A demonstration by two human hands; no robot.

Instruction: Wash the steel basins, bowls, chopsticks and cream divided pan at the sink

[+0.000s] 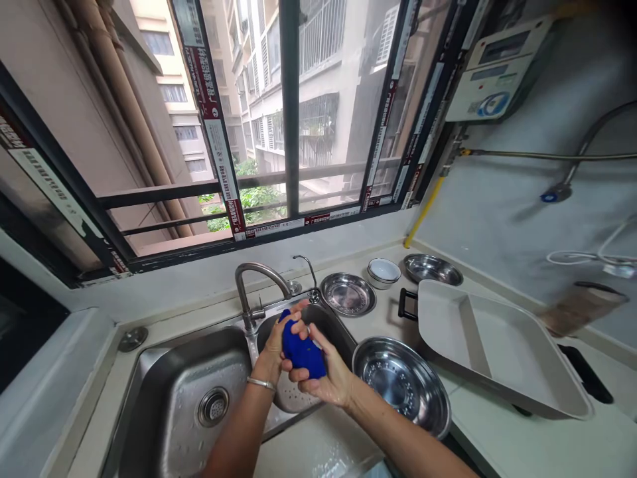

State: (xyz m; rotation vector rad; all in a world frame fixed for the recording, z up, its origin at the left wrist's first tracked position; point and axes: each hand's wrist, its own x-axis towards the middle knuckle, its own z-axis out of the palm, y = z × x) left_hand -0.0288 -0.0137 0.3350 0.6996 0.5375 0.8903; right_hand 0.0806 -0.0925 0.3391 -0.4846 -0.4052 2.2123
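Note:
A dark blue cloth (304, 352) is bunched between my two hands, above the right basin of the steel sink (326, 322). My left hand (275, 345), with a silver bangle at the wrist, has its fingers wrapped round the cloth's left and upper side. From the right, my right hand (333, 375) grips the cloth's lower right side. Just behind the hands stands the curved faucet (261, 269); whether water runs from it over the cloth cannot be made out. Drops of water lie in the left basin (189, 378).
Right of the sink are a large steel bowl (398, 385), a steel plate (348, 294), white bowls (384, 271) and another steel dish (432, 268). A big divided pan (502, 345) with black handles covers the right counter. A window (293, 119) rises behind.

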